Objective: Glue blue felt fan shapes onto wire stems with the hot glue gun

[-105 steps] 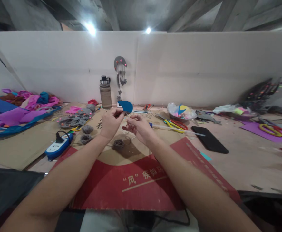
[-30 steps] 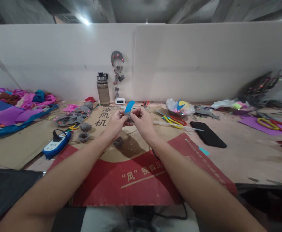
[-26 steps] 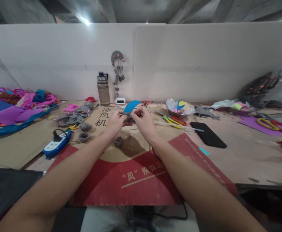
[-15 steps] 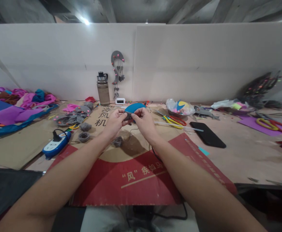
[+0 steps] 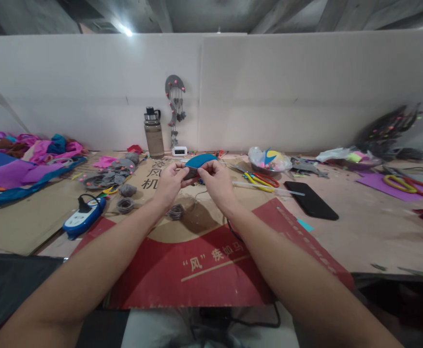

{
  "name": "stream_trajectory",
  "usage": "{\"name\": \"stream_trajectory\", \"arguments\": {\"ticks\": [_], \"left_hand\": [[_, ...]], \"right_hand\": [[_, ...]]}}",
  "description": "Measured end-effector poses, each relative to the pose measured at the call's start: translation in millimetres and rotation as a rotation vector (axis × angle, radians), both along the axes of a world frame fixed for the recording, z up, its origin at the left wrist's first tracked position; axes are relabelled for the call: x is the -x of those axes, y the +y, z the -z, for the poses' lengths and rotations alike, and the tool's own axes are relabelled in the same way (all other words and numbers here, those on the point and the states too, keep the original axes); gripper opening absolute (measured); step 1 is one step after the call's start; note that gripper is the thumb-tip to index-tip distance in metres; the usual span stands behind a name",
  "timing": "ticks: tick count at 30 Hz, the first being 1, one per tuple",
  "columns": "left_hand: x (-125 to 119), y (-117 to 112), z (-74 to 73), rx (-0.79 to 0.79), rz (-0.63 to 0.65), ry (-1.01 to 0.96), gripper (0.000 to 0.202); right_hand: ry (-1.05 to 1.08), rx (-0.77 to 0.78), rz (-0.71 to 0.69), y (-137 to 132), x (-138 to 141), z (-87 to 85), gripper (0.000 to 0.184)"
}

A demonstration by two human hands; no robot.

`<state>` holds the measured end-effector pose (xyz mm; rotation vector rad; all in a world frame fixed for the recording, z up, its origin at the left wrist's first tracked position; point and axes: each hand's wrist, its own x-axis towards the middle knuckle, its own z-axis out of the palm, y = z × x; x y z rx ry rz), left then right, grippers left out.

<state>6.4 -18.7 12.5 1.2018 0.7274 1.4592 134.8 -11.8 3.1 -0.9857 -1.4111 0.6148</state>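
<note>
Between both hands is a curved blue felt piece (image 5: 201,160) with grey felt along its lower edge. My left hand (image 5: 171,182) is closed on its left end, thumb on the grey part. Pinching the right end, my right hand (image 5: 215,182) has its fingertips close to the left thumb. The piece is held up over the cardboard. Beneath the hands lies a small coil of grey yarn (image 5: 175,211), with a thin strand nearby. Fingers hide part of the grey felt.
Left are yarn balls (image 5: 127,190), a blue power strip (image 5: 84,217) and a felt pile (image 5: 26,164). A bottle (image 5: 153,133) stands behind. Right lie yellow-handled pliers (image 5: 258,182), scissors (image 5: 265,180), a phone (image 5: 311,200) and a bowl (image 5: 269,166). Red printed cardboard (image 5: 153,280) covers the front.
The hands hold nearly the same place and keep their grip. The felt piece is tilted slightly, with more of its grey edge showing. The view has shifted a little.
</note>
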Motion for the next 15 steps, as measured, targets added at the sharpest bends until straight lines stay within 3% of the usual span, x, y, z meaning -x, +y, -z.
{"name": "stream_trajectory", "arguments": {"ticks": [7, 15], "left_hand": [[1, 0, -0.5, -0.010, -0.027, -0.011, 0.012], [15, 13, -0.7, 0.017, -0.098, -0.075, 0.010]], "right_hand": [[-0.005, 0.007, -0.004, -3, 2, -0.7, 0.010], [-0.058, 0.039, -0.101, -6, 3, 0.9, 0.017]]}}
